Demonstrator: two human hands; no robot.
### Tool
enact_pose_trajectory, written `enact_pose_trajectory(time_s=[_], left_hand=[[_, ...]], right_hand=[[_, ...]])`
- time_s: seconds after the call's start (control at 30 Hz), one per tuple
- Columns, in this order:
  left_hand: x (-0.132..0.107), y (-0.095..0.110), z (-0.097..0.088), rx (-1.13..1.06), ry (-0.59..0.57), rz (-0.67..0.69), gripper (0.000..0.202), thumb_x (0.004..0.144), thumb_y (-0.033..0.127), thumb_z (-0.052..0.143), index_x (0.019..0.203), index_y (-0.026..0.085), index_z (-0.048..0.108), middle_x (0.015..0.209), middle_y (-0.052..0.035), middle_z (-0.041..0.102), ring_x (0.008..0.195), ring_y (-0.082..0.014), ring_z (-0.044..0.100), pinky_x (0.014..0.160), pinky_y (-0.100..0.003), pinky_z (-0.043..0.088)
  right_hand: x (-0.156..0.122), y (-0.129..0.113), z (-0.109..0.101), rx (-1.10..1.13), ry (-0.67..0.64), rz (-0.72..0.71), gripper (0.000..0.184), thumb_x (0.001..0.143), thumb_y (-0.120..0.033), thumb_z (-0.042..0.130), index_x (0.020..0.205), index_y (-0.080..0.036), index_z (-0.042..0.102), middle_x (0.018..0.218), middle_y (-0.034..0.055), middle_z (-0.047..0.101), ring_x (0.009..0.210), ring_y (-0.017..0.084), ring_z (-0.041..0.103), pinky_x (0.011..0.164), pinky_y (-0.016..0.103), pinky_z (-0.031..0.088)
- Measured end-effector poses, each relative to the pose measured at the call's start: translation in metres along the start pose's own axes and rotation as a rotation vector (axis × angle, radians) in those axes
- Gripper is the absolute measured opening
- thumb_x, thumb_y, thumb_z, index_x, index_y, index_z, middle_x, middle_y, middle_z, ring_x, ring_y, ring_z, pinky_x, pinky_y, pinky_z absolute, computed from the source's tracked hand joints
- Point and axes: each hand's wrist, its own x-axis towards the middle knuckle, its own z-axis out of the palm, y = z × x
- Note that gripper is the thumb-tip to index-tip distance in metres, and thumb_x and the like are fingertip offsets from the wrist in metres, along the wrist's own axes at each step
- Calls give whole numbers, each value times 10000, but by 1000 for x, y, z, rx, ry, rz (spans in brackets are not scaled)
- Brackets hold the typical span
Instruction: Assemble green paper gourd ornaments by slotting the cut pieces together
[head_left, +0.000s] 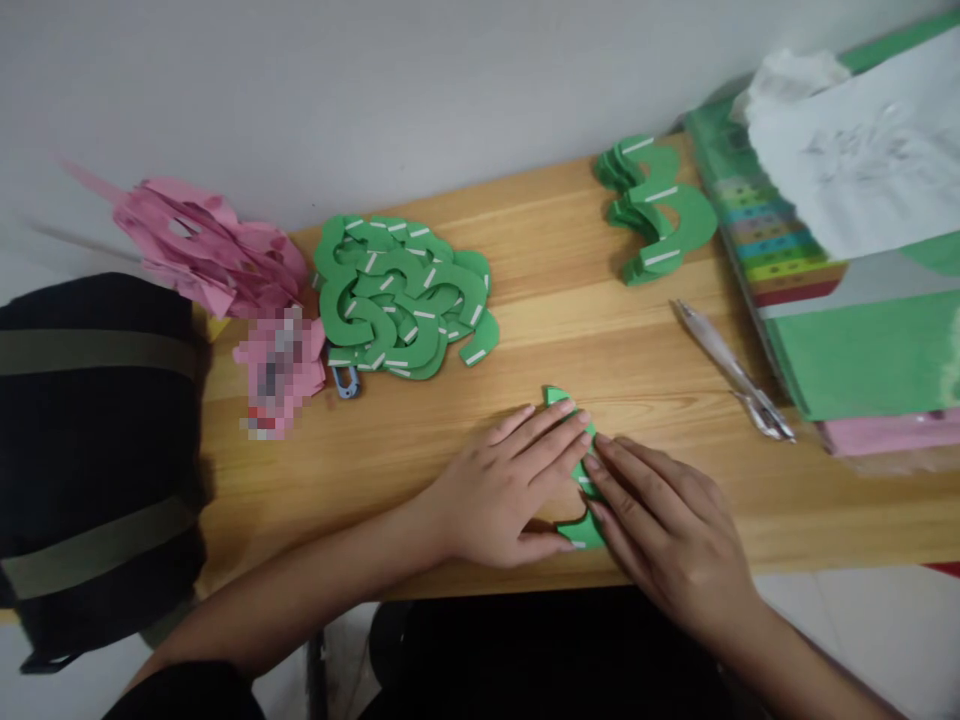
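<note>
From my remote view, the green cut-out (589, 488) lies on the wooden table (551, 290), directly under my fingertips, one end poking out beyond my left fingers and a curved lobe by the left thumb. My left hand (517, 482) is flat, fingers stretched out over the piece and closed around nothing; my right hand (667, 530) has its fingers together, bent at the right edge, and I cannot tell whether they pinch it. I judge the piece light and thin, stiff card or foam perhaps, apt to slide if pushed sideways and to crease at its narrow bends. The best hold is probably the broad outer curve by the right fingertips, away from the pale strips, which might be sticky. Beyond the left fingers sits a heap of similar green cut-outs (409, 300); beyond the right fingers, a neater green stack (686, 215) and a pen (720, 360).
</note>
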Motion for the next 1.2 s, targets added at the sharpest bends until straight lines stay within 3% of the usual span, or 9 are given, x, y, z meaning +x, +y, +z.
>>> enact_pose_trajectory(time_s=[0.17,0.27,0.4,0.47,0.6,0.67,0.87,1.2], left_hand=[[1,-1,0,-28,22,18,782,889,618,436,1402,28,406,1491,-182,422,1439,-276,300,1174,-426,275],[-1,-2,-3,-36,121,3,727,898,609,453,1338,30,470,1428,-211,484,1401,-295,363,1143,-449,330],[5,-16,-16,-48,295,-219,348,953,260,488,1222,46,546,1191,-183,625,1149,-254,575,979,-416,480],[13,-29,-23,-97,235,-234,309,928,213,529,1201,72,562,1113,-143,644,1053,-231,601,916,-396,510],[31,-54,-31,-251,75,-126,271,870,260,639,1112,137,641,1003,-80,645,946,-191,613,825,-320,520],[36,-61,-32,-278,50,-118,212,866,278,651,1037,156,679,941,-58,637,882,-170,611,773,-285,506],[41,-68,-26,-309,126,-39,156,832,289,700,891,147,728,834,-42,652,765,-140,598,670,-237,449],[43,-73,-22,-337,147,-44,121,804,299,730,822,180,739,813,-16,679,736,-125,610,663,-234,435]], right_hand=[[-2,1,1,-6,0,-8,287,861,-162,638,1137,-83,647,1122,167,716,1044,293,659,834,425,537],[-3,1,1,19,-19,19,317,864,-175,635,1174,-109,622,1143,155,706,1064,293,650,858,434,532],[7,1,-5,115,-45,115,301,884,-200,601,1177,-128,603,1134,149,691,1051,287,642,857,437,535],[19,2,-6,171,-34,183,293,897,-224,580,1173,-126,590,1103,149,688,1012,272,649,840,423,546],[44,6,0,177,-1,285,273,907,-279,559,1138,-140,602,1015,135,696,920,268,664,768,414,565],[53,7,5,162,-2,309,257,900,-295,568,1094,-141,633,952,127,693,857,269,667,710,409,565],[58,9,14,159,19,308,183,890,-228,580,1039,-185,676,841,74,657,766,218,638,663,355,536],[54,7,19,134,60,305,165,867,-241,633,1012,-181,682,843,65,630,758,196,600,676,339,505]])
